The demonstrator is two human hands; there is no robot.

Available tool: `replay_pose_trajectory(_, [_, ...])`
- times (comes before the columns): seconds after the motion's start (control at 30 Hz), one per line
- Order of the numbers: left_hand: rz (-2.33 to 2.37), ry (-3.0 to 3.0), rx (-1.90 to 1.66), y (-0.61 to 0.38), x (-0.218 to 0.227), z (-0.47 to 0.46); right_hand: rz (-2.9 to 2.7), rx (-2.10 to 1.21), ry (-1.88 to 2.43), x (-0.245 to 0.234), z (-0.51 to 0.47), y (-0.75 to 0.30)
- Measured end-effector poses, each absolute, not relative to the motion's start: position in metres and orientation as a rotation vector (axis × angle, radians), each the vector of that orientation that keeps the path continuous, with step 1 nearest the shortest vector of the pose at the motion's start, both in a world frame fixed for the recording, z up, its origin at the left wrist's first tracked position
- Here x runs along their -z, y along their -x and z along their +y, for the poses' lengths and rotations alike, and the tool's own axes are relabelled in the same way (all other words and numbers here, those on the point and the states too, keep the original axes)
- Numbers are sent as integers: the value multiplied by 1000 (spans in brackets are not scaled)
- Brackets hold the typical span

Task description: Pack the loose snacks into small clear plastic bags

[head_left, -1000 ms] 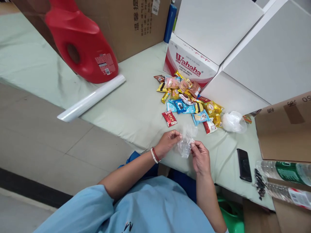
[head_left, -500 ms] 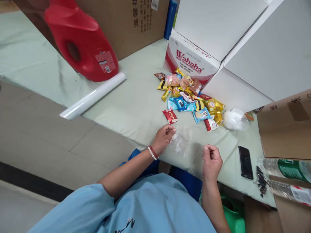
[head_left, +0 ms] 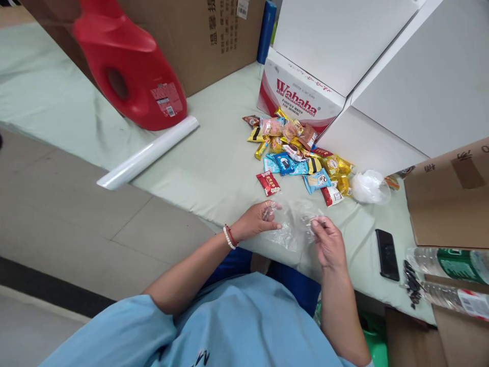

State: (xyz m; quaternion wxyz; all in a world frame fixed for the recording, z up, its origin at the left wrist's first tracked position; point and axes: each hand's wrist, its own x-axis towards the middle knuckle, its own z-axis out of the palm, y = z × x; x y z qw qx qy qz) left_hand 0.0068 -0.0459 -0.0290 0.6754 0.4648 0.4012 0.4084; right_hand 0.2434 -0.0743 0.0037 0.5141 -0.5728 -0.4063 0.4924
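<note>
A clear plastic bag (head_left: 288, 232) stretches between my two hands, low over the near part of the table. My left hand (head_left: 256, 220) holds its left side, with thumb and fingers curved around the thin film. My right hand (head_left: 329, 242) pinches the bag's right side between thumb and fingertips. Just beyond my left hand lies a small red snack packet (head_left: 268, 183). Past it is a pile of wrapped snacks, among them a light-blue packet (head_left: 318, 181), a dark-blue packet (head_left: 283, 163) and a red-and-white packet (head_left: 332, 195).
A crumpled white plastic bag (head_left: 370, 187) sits right of the snacks. A Wahaha carton (head_left: 298, 94) stands behind them. At left are a red jug (head_left: 133, 76) and a white roll (head_left: 148, 154). A phone (head_left: 387, 255) and plastic bottles (head_left: 454, 264) lie at right.
My right hand, closed and apart from the bag before, has moved left and taken hold of its right side. The bag is spread wider, and my left hand's fingers have parted.
</note>
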Motion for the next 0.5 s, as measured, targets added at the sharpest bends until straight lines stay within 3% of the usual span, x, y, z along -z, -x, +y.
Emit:
replay_pose_trajectory(0.23, [1148,-949,-1105,15,26,-32,-699,-1204,1274,-22,-83,-296])
replay_pose_trajectory(0.5, [1317,-985,-1145,31,40,-29,-876,-1102,1612,18,-95,-304])
